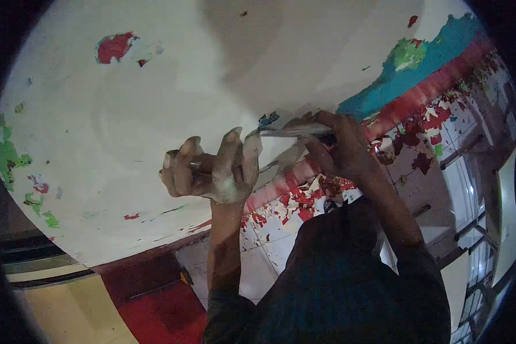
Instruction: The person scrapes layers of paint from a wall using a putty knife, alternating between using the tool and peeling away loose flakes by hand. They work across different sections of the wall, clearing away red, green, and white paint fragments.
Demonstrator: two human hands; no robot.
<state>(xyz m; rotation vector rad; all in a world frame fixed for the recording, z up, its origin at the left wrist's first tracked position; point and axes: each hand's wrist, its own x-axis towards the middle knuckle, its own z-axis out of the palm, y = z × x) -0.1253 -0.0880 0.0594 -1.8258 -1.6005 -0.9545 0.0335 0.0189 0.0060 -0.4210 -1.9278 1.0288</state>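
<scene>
A pale wall surface [155, 109] with patches of teal, green and red paint fills the upper view. My right hand [344, 143] is closed around a flat scraper-like tool [292, 132], which lies low against the wall. The tool's thin edge points left, beside a loose curled teal paint flake [268, 120]. My left hand [215, 169] is left of the tool, close to the wall, its fingers bent but apart. A small shiny spot shows between those fingers, too small to make out. Below both hands runs a red painted band [286, 182].
Red and white paint chips [304, 200] litter the tiled floor [258, 258] along the wall's base. A red panel [160, 315] and a yellowish surface [80, 309] are at the lower left. Dark metal-framed items [476, 229] stand at the right.
</scene>
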